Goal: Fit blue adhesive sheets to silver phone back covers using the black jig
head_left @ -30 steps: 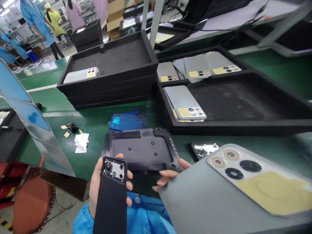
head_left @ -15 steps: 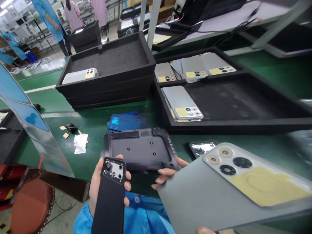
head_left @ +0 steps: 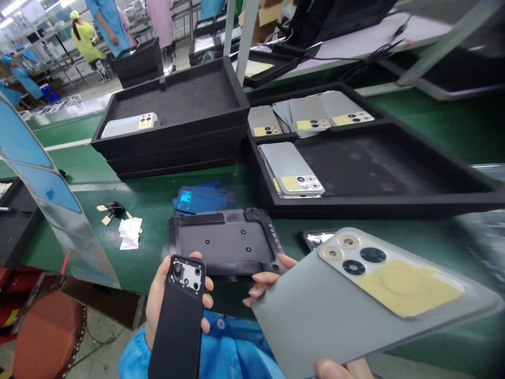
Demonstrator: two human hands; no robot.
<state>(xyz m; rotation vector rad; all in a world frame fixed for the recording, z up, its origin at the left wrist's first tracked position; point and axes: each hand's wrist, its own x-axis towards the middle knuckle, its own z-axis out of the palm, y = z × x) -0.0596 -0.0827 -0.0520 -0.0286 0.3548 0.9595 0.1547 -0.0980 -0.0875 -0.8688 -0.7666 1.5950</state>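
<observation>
My left hand (head_left: 158, 302) is closed around a black phone-shaped block (head_left: 177, 321) with a metal camera plate at its top, held upright near my lap. My right hand (head_left: 268, 276) grips a grey phone back cover (head_left: 315, 310) by its edges; fingers show at the left edge and a thumb tip at the bottom. The cover carries a camera cluster and a yellow film patch (head_left: 406, 287). Just beyond both hands a black metal fixture plate (head_left: 224, 242) lies flat on the green belt.
Black foam trays: one (head_left: 371, 202) at right holds a stack of grey covers (head_left: 290, 168), another (head_left: 173, 131) at back left holds one cover. Blue film pieces (head_left: 201, 199), a white cloth (head_left: 129, 231) and a small part (head_left: 315, 238) lie on the belt. Workers stand far left.
The grey cover in my right hand has shifted slightly left and tilted, and my thumb tip now shows at its lower edge. My left hand holds still.
</observation>
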